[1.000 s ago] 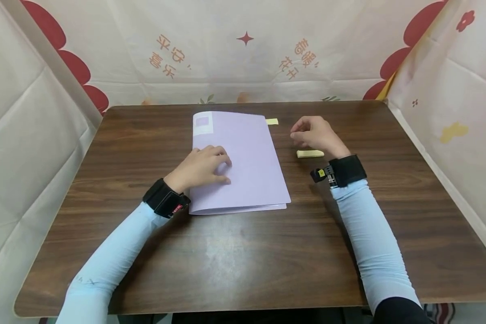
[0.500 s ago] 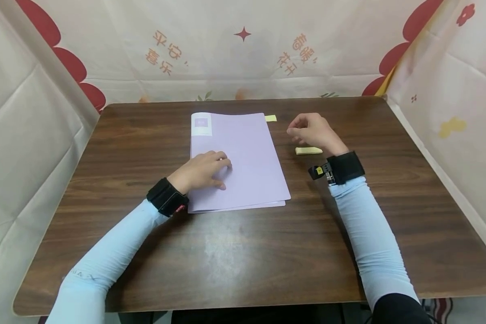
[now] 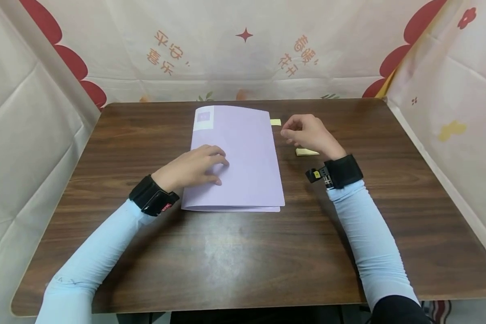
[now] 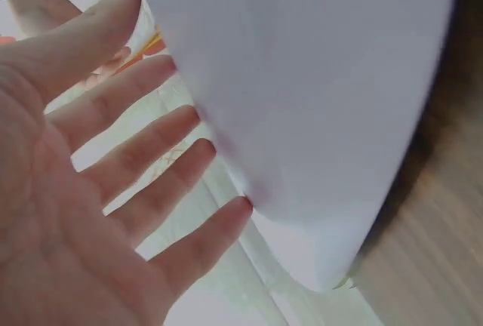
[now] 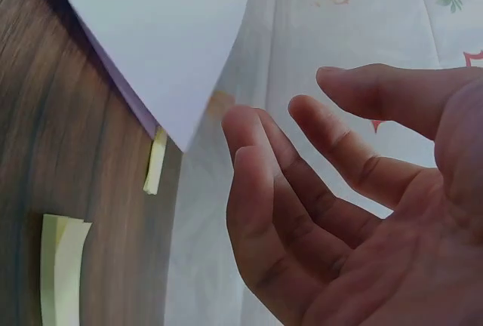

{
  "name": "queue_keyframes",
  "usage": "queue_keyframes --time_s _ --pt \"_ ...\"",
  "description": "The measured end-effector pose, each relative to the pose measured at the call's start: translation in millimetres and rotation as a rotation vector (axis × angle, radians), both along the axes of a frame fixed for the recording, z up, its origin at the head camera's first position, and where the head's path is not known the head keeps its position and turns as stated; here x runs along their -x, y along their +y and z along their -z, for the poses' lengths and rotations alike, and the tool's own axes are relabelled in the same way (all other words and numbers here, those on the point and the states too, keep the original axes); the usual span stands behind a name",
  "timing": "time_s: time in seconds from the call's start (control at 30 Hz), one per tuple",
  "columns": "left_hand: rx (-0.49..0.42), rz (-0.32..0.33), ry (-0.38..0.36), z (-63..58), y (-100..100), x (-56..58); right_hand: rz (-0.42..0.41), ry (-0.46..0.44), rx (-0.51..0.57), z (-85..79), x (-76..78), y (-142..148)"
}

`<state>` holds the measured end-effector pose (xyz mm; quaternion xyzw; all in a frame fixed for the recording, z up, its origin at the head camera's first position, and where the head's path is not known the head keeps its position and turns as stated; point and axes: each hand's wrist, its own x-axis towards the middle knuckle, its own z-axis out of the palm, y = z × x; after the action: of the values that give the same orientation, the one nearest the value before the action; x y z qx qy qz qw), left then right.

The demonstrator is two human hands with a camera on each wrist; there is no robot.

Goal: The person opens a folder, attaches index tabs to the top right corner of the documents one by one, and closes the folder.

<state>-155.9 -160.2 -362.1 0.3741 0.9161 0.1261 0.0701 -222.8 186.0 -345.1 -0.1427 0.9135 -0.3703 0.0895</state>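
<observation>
A light purple notebook (image 3: 243, 166) with a white label in its far left corner lies on the brown table. My left hand (image 3: 192, 166) rests on its cover, near the left edge. The left wrist view shows that hand's fingers (image 4: 143, 160) spread, fingertips against the cover. A yellow sticky tab (image 3: 275, 122) sticks out from the notebook's far right edge. Just right of that tab hovers my right hand (image 3: 313, 135), its fingers (image 5: 256, 190) loosely bent with nothing between them. Below it lies a small pad of yellow sticky notes (image 3: 306, 152).
The brown wooden table (image 3: 235, 256) spreads out on all sides of the notebook. A pale printed cloth (image 3: 227, 54) hangs along its back, with more cloth at both sides. Black bands with cameras are strapped to both wrists.
The notebook has turned slightly on the table, its near end shifting left and its far end a little right. My left hand has moved slightly left; my right hand has drifted left toward the tab.
</observation>
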Motion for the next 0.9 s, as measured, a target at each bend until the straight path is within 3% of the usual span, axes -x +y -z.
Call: queue_keyframes --time_s 0.27,0.57,0.73,0.9 --pt "-0.080 -0.019 0.030 -12.0 -0.3 -1.6 -0.007 0.063 -0.034 -6.2 -5.3 -8.0" --pt "-0.140 -0.046 0.070 -18.4 7.8 8.1 0.033 0.165 -0.059 -15.4 -15.0 -21.2" --pt "-0.144 -0.059 0.084 -22.0 10.5 12.8 0.032 0.269 -0.094 -19.6 -20.6 -26.1" --pt "-0.121 -0.078 0.095 -23.7 10.7 14.3 -0.032 0.387 -0.150 -23.9 -30.6 -30.0"
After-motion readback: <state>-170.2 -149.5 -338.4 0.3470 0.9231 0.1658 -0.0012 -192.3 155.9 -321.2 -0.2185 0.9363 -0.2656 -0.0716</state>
